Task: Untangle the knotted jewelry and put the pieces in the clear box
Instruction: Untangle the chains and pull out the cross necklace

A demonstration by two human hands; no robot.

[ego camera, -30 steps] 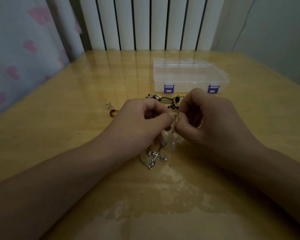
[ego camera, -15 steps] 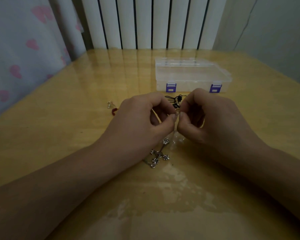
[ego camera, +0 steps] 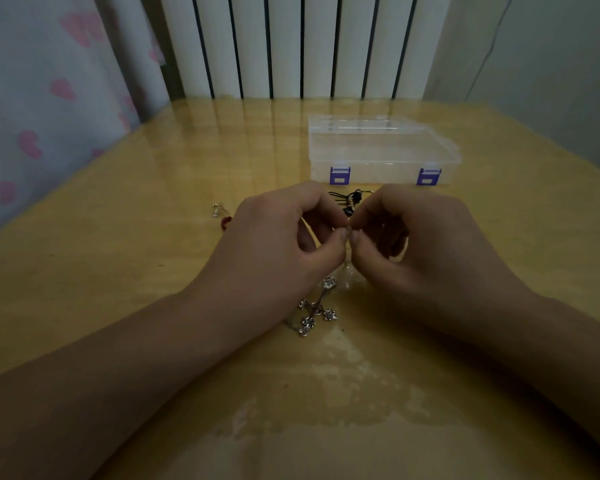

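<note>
My left hand (ego camera: pixel 278 244) and my right hand (ego camera: pixel 420 244) meet at mid-table, thumbs and forefingers pinching the same knotted jewelry between them. A silver chain with small flower charms (ego camera: pixel 317 310) hangs from that pinch down onto the wooden table (ego camera: pixel 118 271). Black cord with a dark bead (ego camera: pixel 349 200) shows just above my fingertips. The clear box (ego camera: pixel 381 150), lid closed with two purple latches, sits right behind my hands.
A small silver piece (ego camera: pixel 218 209) and a red ring (ego camera: pixel 226 222) lie on the table left of my left hand. A white radiator (ego camera: pixel 291 46) stands behind the table, a heart-patterned curtain (ego camera: pixel 49 98) at the left.
The flower-charm chain has been drawn up a little and hangs more bunched. My hands stay together at the knot, fingers working; the silver piece above my left hand is hidden.
</note>
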